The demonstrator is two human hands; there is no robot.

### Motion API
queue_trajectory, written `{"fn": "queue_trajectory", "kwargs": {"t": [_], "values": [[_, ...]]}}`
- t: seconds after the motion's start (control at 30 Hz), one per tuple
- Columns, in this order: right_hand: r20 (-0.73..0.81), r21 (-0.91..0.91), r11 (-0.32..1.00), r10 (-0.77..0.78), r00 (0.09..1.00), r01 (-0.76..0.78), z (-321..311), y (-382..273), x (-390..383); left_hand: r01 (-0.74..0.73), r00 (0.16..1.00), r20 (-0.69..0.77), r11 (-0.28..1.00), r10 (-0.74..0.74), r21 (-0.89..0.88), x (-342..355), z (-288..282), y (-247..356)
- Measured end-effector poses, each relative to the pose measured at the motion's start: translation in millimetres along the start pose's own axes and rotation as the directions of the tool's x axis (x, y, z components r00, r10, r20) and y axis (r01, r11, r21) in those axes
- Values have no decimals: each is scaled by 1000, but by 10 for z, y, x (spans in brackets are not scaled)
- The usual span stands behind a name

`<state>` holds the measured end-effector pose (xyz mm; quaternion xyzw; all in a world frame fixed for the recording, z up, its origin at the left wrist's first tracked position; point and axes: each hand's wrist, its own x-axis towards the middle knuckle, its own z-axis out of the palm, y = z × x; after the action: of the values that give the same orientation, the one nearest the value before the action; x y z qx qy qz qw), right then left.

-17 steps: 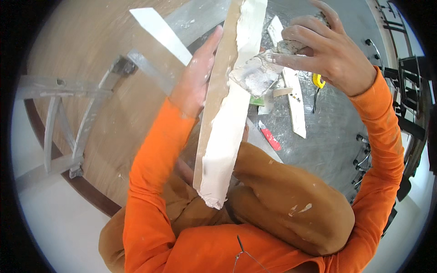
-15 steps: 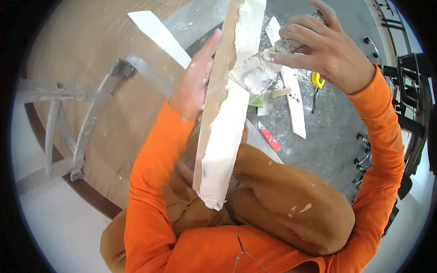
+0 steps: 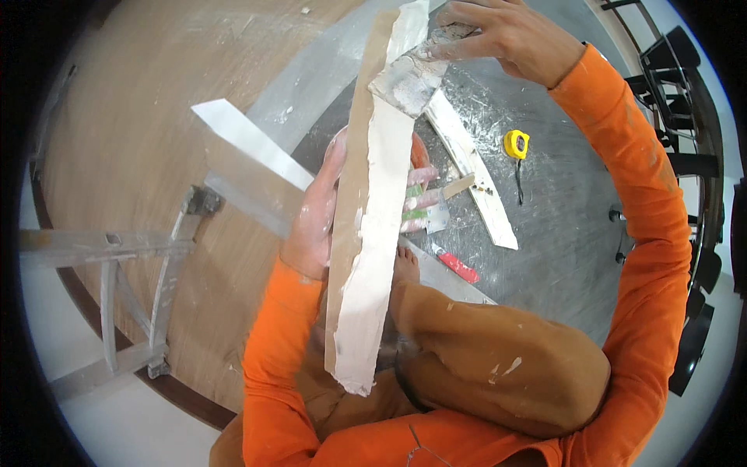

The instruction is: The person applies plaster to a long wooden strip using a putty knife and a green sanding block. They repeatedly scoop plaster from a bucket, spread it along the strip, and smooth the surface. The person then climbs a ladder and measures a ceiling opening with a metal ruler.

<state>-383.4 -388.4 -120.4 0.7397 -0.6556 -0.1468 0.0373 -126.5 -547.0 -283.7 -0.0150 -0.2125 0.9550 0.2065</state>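
Note:
My left hand is wrapped from beneath around a long, narrow brown strip of board held lengthwise in front of me. White putty covers the strip's right side with a ragged edge. The fingers, showing past its right edge, also hold a green item with a small metal blade, mostly hidden behind the strip. My right hand grips a putty-crusted putty knife, its wide blade lying against the putty near the strip's far end.
Beyond the strip, a white-coated strip, a yellow tape measure and a red utility knife lie on the grey surface. A white angled piece is at left, near a metal ladder. Black chairs stand at far right.
The putty knife has slid along the strip toward its far end. The strip sits lower in view, its far end now showing, and the left hand's fingers now show past its right edge.

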Motion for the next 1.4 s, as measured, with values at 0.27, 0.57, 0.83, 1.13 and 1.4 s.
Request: {"fn": "queue_trajectory", "kwargs": {"t": [0.27, 0.57, 0.83, 1.13, 1.4], "values": [[-33, 3, 993, 118, 992, -118, 60, 694, -274, 44, 957, -264, 841, 119, 540, 148, 181, -38], [-59, -66, 973, 219, 974, -223, 137, 1332, -499, 23, 963, -253, 907, 93, 421, 245, 118, -11], [-72, -36, 884, 464, 883, -467, -139, 1156, -729, 45, 942, -314, 880, 120, 474, 220, 308, -39], [-302, 528, 731, 638, 709, -433, 180, 505, -736, 50, 961, -259, 851, 103, 523, 197, 552, -153], [-365, 477, 759, 630, 685, -444, 155, 483, -719, 23, 953, -255, 805, 161, 593, 266, 676, -337]]}}
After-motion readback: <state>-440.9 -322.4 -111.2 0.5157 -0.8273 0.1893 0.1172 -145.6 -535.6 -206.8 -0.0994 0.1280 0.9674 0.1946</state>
